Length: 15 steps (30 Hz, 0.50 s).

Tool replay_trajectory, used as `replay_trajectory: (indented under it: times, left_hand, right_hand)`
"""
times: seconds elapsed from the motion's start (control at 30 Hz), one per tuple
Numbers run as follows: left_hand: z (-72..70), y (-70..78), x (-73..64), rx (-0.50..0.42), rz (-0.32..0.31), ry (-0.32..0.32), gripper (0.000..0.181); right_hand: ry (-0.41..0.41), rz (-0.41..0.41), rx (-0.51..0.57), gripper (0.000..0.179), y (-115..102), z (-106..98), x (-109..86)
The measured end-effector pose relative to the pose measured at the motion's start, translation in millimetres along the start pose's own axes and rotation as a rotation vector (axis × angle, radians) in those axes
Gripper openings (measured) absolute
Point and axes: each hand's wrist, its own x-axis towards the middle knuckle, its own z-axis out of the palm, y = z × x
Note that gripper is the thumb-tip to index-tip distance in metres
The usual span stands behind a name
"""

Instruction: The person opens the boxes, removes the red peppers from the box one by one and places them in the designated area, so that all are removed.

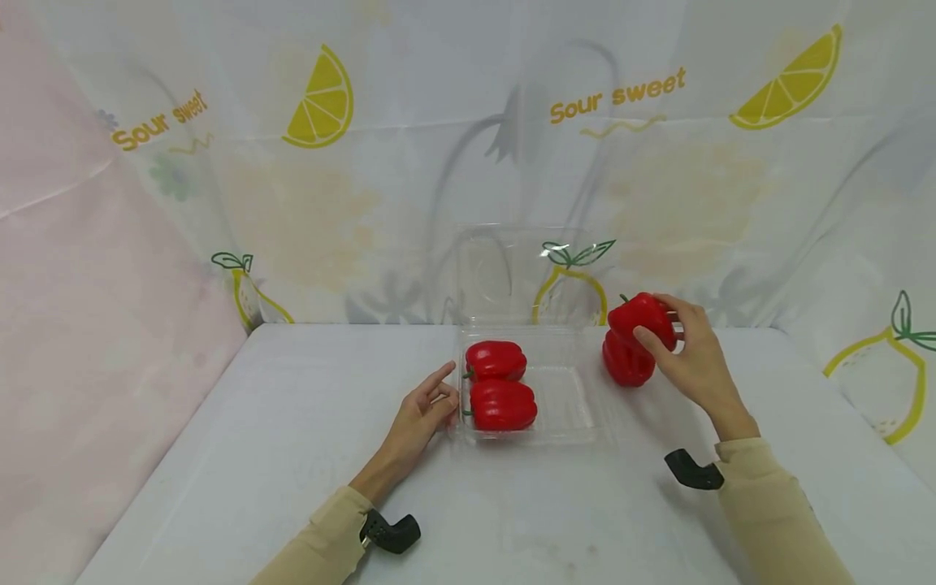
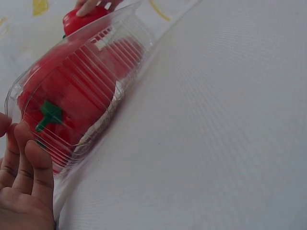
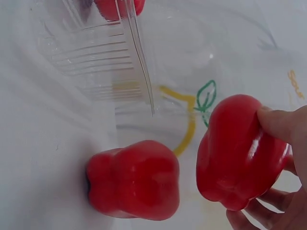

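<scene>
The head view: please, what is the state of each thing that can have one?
Clear container: open, partly filled.
Lid: raised, behind the container.
Rear inside pepper: lying, stem left.
Front inside pepper: lying, stem left.
Held pepper: gripped by right hand.
Loose pepper: resting on the table, not held.
Left hand: touching the container's left side.

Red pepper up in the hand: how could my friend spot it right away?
On the white table, find the clear open box. To its right, the right hand holds the red pepper. Only this one is in a hand: two peppers lie in the box, another pepper sits on the table.
</scene>
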Motion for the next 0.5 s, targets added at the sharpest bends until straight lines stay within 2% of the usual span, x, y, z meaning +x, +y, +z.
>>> replay_trajectory:
  times: [0.5]
  left_hand:
    - [0.3, 0.6, -0.3, 0.006, -0.004, 0.002, 0.056]
  right_hand:
    - [0.028, 0.068, 0.027, 0.064, 9.6, -8.1, -1.0]
